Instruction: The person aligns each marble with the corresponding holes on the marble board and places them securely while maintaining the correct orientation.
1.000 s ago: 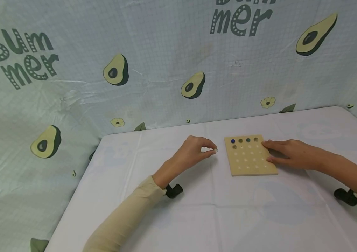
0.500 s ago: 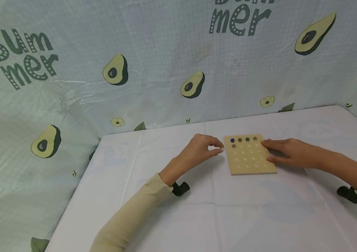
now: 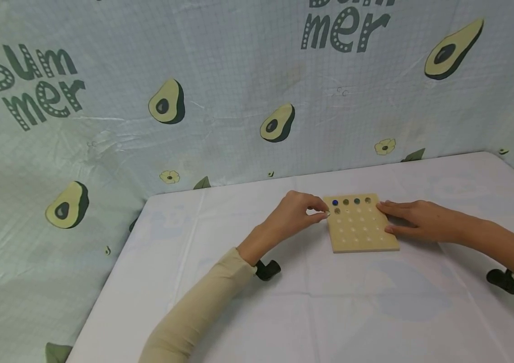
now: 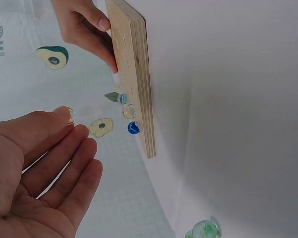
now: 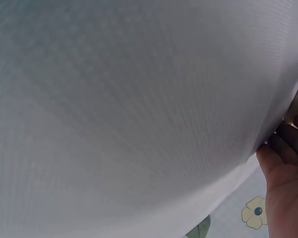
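Marble (image 4: 72,116), round every way, pinched in left grip (image 3: 292,213); right grip (image 3: 422,222) wide, touching board (image 3: 360,245).

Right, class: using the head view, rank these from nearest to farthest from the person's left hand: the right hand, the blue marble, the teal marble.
From the left hand:
1. Blue marble: left end of the far row on the board.
2. Teal marble: third along that row.
3. Right hand: at the board's right edge.
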Demonstrator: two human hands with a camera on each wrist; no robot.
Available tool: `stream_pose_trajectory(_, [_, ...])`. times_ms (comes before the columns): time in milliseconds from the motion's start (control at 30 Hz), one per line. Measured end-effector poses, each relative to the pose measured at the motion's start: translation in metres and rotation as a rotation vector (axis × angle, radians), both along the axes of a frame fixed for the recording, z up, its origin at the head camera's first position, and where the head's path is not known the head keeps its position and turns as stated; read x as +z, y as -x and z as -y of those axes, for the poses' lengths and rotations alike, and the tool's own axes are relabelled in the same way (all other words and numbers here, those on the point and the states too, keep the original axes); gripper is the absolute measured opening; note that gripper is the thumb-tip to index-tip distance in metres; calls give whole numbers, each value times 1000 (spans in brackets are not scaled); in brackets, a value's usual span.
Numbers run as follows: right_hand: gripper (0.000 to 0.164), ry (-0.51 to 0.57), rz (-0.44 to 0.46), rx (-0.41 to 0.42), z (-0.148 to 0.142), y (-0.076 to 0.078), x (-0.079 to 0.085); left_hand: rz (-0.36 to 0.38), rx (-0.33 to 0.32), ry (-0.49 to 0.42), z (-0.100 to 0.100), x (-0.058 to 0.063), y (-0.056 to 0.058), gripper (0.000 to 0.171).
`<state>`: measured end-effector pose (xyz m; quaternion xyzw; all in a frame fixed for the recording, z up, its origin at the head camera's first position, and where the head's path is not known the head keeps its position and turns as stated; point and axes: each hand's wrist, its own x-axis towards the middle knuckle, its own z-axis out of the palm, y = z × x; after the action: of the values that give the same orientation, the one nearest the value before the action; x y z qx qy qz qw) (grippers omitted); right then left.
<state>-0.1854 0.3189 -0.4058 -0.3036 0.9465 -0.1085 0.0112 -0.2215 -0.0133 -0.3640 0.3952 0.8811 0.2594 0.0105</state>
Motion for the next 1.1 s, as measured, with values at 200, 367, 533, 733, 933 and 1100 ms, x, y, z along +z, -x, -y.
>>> stream_pose_trajectory(200, [65,-53,-5,-19,-2,-1,-1,0,0,0,-5,0,6,17])
stream_pose_trajectory(367, [67,-60,38,-35,-1,-5,2,2,-3,-11,-8,0,6,18])
stream_pose_trajectory(533, [67,-61,58,-43,1,-8,-2,11,4,-7,-14,-3,7,17])
stream_pose_trajectory(733, [65,-66,14,-25,2,-10,-6,30,3,4,-19,-7,6,18])
stream_pose_trajectory(933, [64,-72,-19,-11,-1,-9,-6,21,-5,6,-23,-3,7,17])
stream_pose_trajectory(1100, [63,-64,-21,1,-2,-6,-6,8,0,52,-29,-1,10,17])
